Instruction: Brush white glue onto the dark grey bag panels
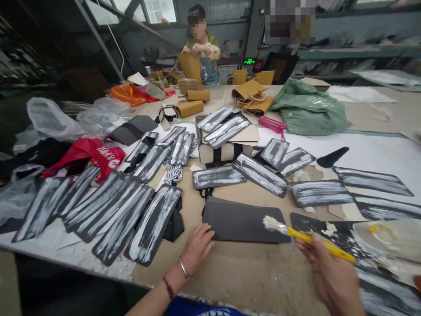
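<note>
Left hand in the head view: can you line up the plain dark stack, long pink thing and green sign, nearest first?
1. Plain dark stack: just right of the left hand.
2. Long pink thing: ahead and right.
3. Green sign: far back, beyond the table.

Yel./wht brush point(298, 234), gry panels point(241, 221), prob. zebra cloth point(173, 174)

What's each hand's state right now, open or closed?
Left hand: open, at the left end of the dark gray panel stack.
Right hand: closed, holding the yellow-handled brush.
</note>
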`<act>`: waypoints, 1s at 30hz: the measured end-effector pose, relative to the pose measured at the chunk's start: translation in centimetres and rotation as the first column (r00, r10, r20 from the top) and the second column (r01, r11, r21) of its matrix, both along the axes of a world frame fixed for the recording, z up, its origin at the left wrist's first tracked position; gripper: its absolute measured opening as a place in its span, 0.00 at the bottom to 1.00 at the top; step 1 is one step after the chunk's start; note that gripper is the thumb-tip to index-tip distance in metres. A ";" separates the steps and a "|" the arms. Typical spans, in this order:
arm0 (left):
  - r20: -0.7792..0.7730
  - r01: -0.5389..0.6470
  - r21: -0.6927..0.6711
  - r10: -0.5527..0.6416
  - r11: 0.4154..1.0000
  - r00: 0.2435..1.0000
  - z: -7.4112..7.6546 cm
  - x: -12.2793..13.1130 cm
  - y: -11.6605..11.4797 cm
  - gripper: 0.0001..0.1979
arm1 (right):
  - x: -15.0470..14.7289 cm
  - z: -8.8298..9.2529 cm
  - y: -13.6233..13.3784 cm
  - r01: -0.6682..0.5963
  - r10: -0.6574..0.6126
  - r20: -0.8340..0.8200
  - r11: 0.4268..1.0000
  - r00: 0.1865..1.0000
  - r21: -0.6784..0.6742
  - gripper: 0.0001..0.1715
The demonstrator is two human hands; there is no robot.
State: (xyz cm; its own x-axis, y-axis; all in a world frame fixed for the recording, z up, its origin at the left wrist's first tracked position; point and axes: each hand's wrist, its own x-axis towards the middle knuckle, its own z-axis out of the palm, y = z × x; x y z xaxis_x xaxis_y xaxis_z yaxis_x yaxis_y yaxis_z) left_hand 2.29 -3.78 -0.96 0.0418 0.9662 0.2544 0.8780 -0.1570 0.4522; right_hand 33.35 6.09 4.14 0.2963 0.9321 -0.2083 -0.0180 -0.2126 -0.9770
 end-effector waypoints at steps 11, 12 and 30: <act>-0.084 0.263 -0.126 -0.274 0.957 0.958 -1.0 -2.9 2.2 0.21 | -17.6 -1.6 0.2 -0.191 0.170 -0.181 0.976 0.969 -0.104 0.25; -0.086 0.270 -0.129 -0.282 0.954 0.955 -0.9 -2.9 2.4 0.21 | -17.8 -1.8 0.3 -0.188 0.168 -0.167 0.976 0.972 -0.109 0.25; -0.119 0.351 -0.028 -0.351 0.936 0.929 -1.6 -3.2 3.5 0.21 | -12.3 -0.9 1.7 0.019 -0.010 0.116 0.997 0.993 -0.076 0.28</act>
State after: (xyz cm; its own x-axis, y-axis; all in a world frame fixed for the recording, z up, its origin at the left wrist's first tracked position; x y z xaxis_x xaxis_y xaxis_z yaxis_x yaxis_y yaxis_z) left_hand -0.95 -0.30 -2.53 0.4086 0.8856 0.2207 0.8151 -0.4629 0.3484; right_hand 21.06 7.75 3.28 0.3356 0.9102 -0.2427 0.0904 -0.2876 -0.9535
